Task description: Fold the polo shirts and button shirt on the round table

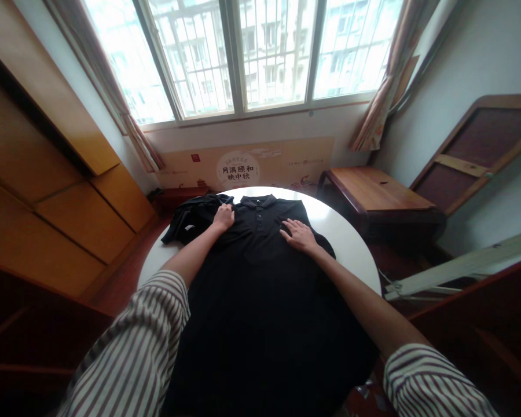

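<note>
A black polo shirt [260,289] lies spread face up on a round white table [351,243], its buttoned collar toward the window and its lower part hanging over the near edge. My left hand [224,218] is closed on cloth at the shirt's left shoulder, beside a crumpled pile of dark clothing [186,217] with a small white label. Exactly where that cloth is pinched is hidden by the fingers. On the right side of the chest, my right hand [298,234] rests flat with its fingers spread, holding nothing.
Beyond the table, a printed banner [282,165] runs along the wall under a barred window [269,52]. Wooden cabinets [82,202] stand at left. A low wooden table [377,188] and a leaning framed panel [481,150] are at right.
</note>
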Motion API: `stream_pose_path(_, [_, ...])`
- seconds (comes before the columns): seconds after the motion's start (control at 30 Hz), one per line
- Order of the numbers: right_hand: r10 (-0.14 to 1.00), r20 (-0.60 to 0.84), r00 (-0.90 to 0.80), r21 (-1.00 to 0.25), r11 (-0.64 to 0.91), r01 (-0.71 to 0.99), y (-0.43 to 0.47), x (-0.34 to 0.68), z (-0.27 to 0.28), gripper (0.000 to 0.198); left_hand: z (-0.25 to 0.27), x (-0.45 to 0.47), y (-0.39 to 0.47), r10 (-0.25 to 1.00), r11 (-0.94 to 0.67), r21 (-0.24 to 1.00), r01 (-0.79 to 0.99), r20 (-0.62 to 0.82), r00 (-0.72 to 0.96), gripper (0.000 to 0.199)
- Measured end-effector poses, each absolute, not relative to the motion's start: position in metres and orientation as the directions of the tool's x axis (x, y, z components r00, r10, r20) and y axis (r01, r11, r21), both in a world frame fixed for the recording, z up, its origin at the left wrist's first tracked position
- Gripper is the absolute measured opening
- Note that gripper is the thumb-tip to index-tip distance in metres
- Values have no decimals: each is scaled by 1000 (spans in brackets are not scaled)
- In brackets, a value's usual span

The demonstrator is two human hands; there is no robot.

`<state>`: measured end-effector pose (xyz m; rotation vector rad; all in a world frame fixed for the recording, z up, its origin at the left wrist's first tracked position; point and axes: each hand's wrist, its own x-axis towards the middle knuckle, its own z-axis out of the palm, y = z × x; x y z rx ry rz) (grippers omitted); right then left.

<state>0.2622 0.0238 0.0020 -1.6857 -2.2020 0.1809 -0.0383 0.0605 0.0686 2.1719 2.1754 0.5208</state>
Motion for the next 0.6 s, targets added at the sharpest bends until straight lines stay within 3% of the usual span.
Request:
stream_pose_path(0.07, [968, 229, -106, -419, 196, 887, 41, 269, 12, 49, 66, -43, 74, 972, 48, 264, 963, 211, -106, 39])
stream_pose_path(0.17, [972, 219, 90, -471, 24, 882, 78, 286, 31, 46, 59, -46, 90, 963, 133, 298, 945, 185, -194, 40])
stream_pose_path(0.33, [966, 54, 255, -529, -189, 827, 133, 306, 41, 54, 54, -56, 107, 936, 198, 366, 909, 205, -286, 30])
stream_pose_path(0.43, [963, 9, 268, -543, -220, 810, 149, 306, 34, 48, 57, -68, 118, 918, 233, 399, 887, 211, -336, 31])
stream_pose_path(0.6, [964, 131, 233, -532, -130, 837, 162, 309, 25, 37, 58, -89, 134, 917, 231, 435, 870, 201, -344, 31])
